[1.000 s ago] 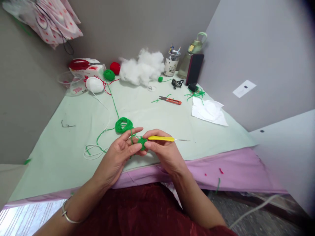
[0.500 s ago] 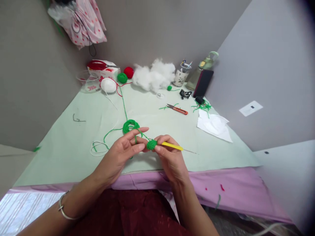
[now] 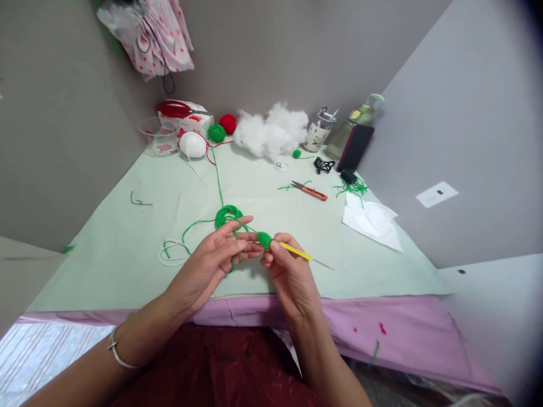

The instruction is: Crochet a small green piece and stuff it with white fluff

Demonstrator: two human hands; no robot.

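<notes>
My right hand is closed round a crochet hook with a yellow handle, its thin metal end pointing right. Thumb and fingertips also pinch the edge of a small, rounded green crochet piece. Green yarn runs from that piece over the raised index finger of my left hand and winds between its other fingers. The left fingers stretch toward the piece, and the middle ones reach its left side. Behind the left hand lies a loose coil of green yarn on the table.
Orange-handled thread snips, a black hair clip and white paper lie to the right. Along the back stand white stuffing, yarn balls, a pen cup, a bottle and a phone.
The green piece has turned and tilted in my right fingers, now showing its side. My left thumb has drawn back from it. The whole view has shifted slightly.
</notes>
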